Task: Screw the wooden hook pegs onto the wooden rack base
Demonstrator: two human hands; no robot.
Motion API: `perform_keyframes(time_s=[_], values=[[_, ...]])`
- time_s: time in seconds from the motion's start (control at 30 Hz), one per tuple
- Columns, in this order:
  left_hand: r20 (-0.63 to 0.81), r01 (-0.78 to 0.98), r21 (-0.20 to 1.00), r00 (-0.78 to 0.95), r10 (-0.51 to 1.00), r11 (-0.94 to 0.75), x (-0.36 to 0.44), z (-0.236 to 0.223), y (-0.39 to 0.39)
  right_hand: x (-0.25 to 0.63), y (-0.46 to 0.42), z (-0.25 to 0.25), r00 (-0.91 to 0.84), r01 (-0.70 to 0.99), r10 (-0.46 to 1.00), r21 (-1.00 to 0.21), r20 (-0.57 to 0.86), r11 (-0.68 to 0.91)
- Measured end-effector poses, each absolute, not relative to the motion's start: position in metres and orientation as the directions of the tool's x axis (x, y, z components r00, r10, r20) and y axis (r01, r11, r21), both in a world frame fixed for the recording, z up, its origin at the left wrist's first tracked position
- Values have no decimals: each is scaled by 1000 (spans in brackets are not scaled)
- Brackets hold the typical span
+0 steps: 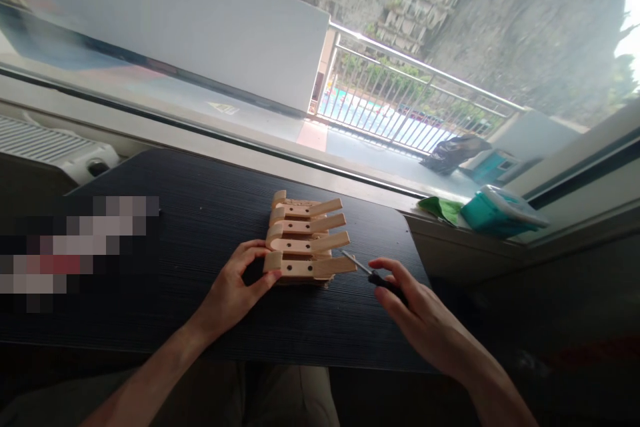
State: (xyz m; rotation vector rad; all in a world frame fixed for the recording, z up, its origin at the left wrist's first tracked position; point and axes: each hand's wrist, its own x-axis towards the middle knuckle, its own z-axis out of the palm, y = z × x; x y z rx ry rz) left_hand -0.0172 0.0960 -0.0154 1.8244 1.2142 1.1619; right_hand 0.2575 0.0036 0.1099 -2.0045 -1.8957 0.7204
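A light wooden piece [299, 246] made of several parallel slats with dark holes lies on the dark table. The slats have curled left ends, and their right ends tilt upward like fingers. My left hand [243, 278] grips the left end of the nearest slat between thumb and fingers. In my right hand [407, 297] is a screwdriver [376, 277] with a black handle, held by thumb and fingers. Its thin metal shaft points left, and the tip is close to the raised right ends of the nearer slats. Whether the tip touches the wood I cannot tell.
The dark table [220, 207] stands against a large window. Beyond the glass is a metal railing [400, 90]. A teal box [500, 211] and a green cloth [441, 209] sit on the sill at right. A white radiator [55, 143] is at left. Part of the table is pixelated.
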Motion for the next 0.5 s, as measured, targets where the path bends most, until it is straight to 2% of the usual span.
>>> perform_keyframes(time_s=[0.1, 0.23, 0.37, 0.5], values=[[371, 346, 843, 182, 911, -412, -17, -18, 94, 235, 19, 135, -200, 916, 965, -380, -167, 125], [389, 332, 839, 188, 902, -431, -19, -20, 94, 217, 47, 147, -319, 946, 924, -137, -211, 295], [376, 325, 849, 186, 908, -418, -19, -19, 95, 209, 64, 152, -399, 913, 884, -13, -244, 409], [367, 323, 852, 193, 910, -412, -20, -17, 94, 202, 74, 154, -470, 867, 840, 35, -271, 496]])
